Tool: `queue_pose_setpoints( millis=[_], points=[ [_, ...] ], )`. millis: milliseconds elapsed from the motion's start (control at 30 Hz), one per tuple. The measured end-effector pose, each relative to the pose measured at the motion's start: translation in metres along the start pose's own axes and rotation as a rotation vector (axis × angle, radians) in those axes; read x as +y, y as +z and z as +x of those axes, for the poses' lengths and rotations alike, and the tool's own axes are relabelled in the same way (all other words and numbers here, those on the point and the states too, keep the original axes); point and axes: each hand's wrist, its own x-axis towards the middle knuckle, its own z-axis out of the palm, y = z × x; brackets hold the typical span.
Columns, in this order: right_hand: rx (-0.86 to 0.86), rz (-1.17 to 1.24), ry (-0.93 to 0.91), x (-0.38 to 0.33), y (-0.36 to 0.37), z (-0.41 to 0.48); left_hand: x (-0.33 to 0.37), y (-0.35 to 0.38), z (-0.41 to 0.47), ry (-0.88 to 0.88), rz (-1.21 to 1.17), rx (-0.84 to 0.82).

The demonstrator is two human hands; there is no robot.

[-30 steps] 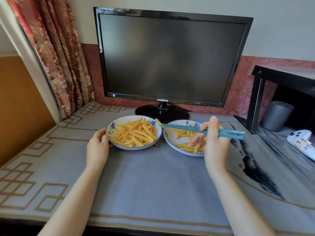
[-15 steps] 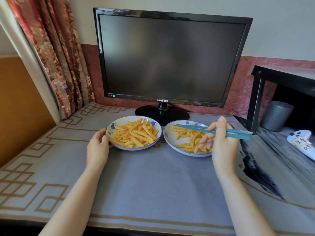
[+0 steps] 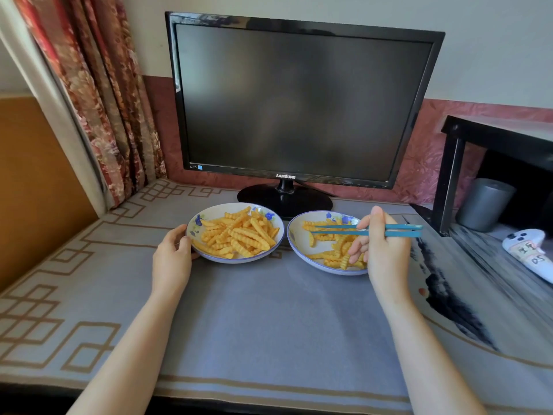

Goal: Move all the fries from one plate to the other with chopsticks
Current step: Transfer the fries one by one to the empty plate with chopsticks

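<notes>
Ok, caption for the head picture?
Right hand holds blue chopsticks over the right plate of fries; left hand holds the fuller plate.

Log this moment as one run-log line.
left hand: grips left plate | right hand: chopsticks over right plate | fries: both plates

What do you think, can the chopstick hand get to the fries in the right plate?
Probably yes. The right hand holds the chopsticks over the right plate, with nothing between their tips and the fries.

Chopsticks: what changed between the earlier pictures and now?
The right hand drew the chopsticks rightward from the left plate back over the right plate; the fry once at their tips is gone. The left hand keeps holding the left plate; both plates unmoved.
</notes>
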Motion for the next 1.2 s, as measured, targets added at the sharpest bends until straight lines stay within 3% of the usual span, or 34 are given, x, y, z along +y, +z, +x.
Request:
queue_pose_setpoints(
  millis=[1200],
  points=[
    [-0.02,0.06,0.025,-0.001,0.005,-0.003,0.0,0.0,0.0,0.015,0.005,0.012]
  ],
)
